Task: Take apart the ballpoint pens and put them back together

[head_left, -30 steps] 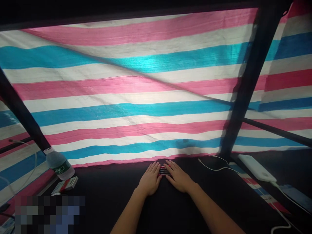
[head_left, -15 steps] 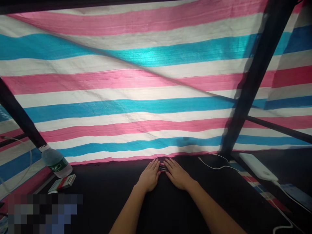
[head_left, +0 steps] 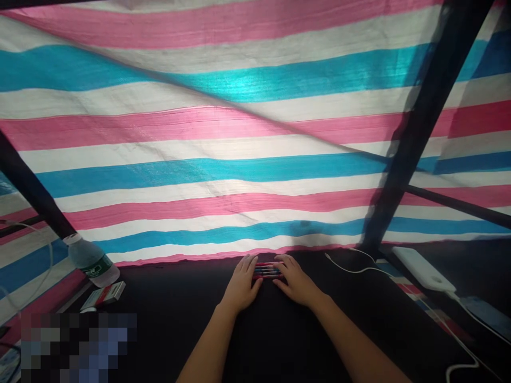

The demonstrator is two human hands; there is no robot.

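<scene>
The left hand (head_left: 239, 287) rests palm down at the left end of a row of slim, pen-like sticks (head_left: 266, 270), the right hand (head_left: 296, 282) at the right end. Each grip is open, fingers extended, thumb held apart (exact fingertip contact is too small to tell). The sticks lie side by side on the black table (head_left: 175, 319), near the striped sheet (head_left: 215, 202).

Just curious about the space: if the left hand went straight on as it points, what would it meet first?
The left hand would probably meet the striped sheet just ahead; depth leaves the gap unclear.
</scene>
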